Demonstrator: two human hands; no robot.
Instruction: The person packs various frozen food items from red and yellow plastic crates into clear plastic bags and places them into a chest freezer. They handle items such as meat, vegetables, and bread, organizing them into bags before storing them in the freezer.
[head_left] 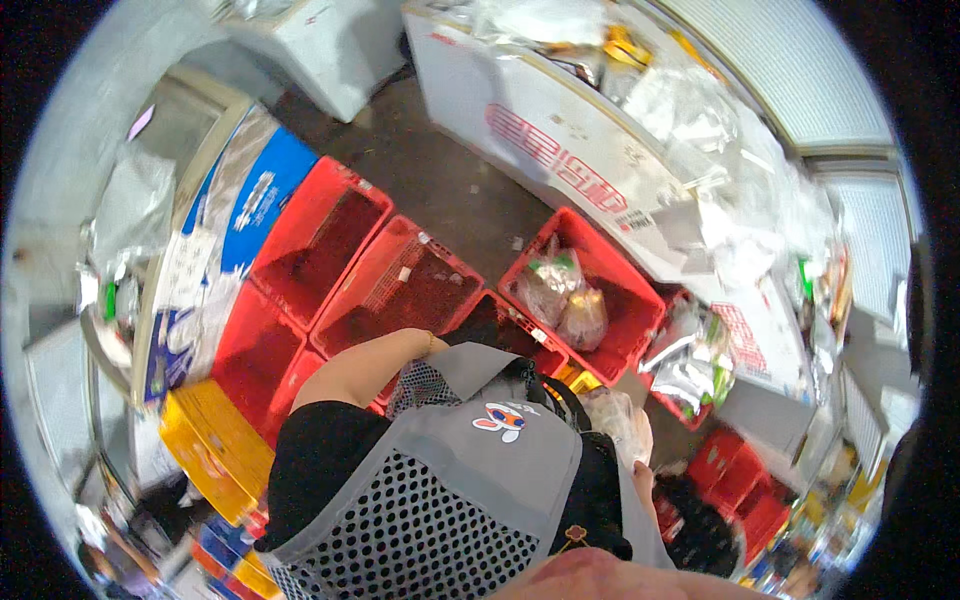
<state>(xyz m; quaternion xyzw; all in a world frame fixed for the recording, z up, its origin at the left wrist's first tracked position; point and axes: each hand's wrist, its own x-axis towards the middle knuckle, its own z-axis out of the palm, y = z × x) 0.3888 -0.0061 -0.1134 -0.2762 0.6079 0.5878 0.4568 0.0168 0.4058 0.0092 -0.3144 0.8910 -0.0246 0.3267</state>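
Observation:
My left forearm (365, 365) comes out of a black sleeve and bends inward across my front. Its wrist wears a thin band, and the hand beyond it is hidden behind my grey mesh-panelled vest (430, 500). Low on my right side, my right hand (642, 468) is partly visible against a clear plastic bag (618, 422) and appears to grip it. What the bag holds is blurred. Just ahead of it stands a red crate (640, 290) with filled clear bags (580, 315) inside. To its right, a smaller red crate (685, 415) bears silver and green packets (695, 350).
Several red crates (400, 235) cover the floor on my left, beside a yellow crate (215, 450). A long white chest freezer (560, 150) runs along the far right, its top heaped with plastic bags. A blue-and-white chest freezer (235, 210) borders the left. Dark floor (440, 165) shows between them.

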